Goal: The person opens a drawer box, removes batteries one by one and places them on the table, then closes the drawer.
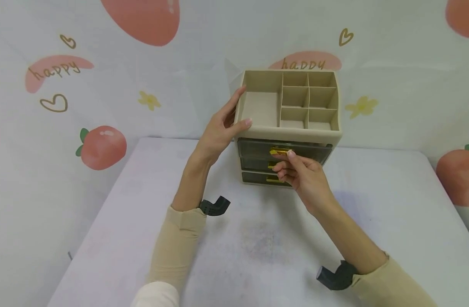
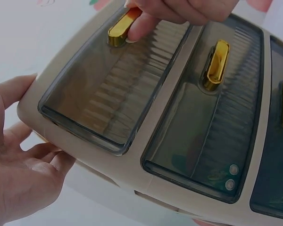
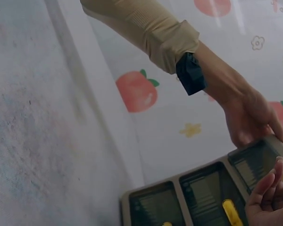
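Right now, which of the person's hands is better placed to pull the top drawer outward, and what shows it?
Probably the right hand: its fingers pinch the gold handle of the top drawer. The left hand holds the cabinet by its side, so it seems better placed to steady it.

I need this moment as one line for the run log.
left grip: holds drawer box by its left side; right grip: pinches gold handle of top drawer; middle drawer, bottom drawer: untouched; drawer box: on table
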The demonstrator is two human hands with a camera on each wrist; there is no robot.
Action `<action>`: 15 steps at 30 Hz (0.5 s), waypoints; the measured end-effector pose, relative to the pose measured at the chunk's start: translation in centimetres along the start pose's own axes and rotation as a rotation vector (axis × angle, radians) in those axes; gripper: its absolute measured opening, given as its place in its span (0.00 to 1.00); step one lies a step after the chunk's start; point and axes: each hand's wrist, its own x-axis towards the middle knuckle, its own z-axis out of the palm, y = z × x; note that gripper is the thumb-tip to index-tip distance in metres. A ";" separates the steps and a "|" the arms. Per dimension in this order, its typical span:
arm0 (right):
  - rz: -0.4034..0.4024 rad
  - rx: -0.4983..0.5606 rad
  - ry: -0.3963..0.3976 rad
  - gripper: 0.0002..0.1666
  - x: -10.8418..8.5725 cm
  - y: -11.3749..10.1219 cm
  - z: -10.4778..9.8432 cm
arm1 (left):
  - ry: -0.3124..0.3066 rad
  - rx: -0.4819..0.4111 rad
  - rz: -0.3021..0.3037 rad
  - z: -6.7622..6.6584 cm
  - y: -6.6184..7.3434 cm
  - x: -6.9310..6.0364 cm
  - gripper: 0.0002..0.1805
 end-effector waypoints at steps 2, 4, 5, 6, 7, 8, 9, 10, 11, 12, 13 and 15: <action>-0.006 -0.006 0.001 0.32 0.0 0.0 0.0 | 0.002 0.001 -0.012 0.1 0.0 0.0 0.41; -0.014 -0.009 0.002 0.31 0.0 0.1 -0.1 | 0.001 0.000 -0.018 0.2 0.1 -0.1 0.42; -0.018 -0.011 0.003 0.31 0.1 0.1 -0.1 | 0.000 0.000 -0.018 0.3 0.3 -0.1 0.42; -0.019 -0.010 0.004 0.31 0.1 0.1 -0.1 | -0.001 0.000 -0.019 0.4 0.5 -0.1 0.42; -0.021 -0.009 0.006 0.31 0.2 0.2 -0.1 | 0.000 0.003 -0.023 0.5 0.7 -0.2 0.42; -0.022 -0.007 0.008 0.31 0.2 0.2 -0.1 | 0.002 0.006 -0.025 0.5 1.0 -0.3 0.42; -0.024 -0.005 0.009 0.31 0.3 0.2 -0.1 | 0.004 0.008 -0.027 0.6 1.3 -0.4 0.42; -0.025 -0.004 0.012 0.31 0.3 0.2 -0.1 | 0.006 0.011 -0.030 0.7 1.6 -0.5 0.41; -0.027 -0.004 0.013 0.31 0.4 0.2 0.0 | 0.008 0.014 -0.032 0.8 1.8 -0.6 0.41; -0.029 -0.002 0.015 0.31 0.4 0.3 0.0 | 0.008 0.012 -0.031 0.9 2.0 -0.7 0.41; -0.032 -0.001 0.018 0.31 0.5 0.2 0.0 | 0.010 0.008 -0.031 0.9 2.2 -0.7 0.41; -0.036 0.000 0.022 0.31 0.5 0.2 0.0 | 0.005 -0.002 -0.025 1.0 2.3 -0.7 0.41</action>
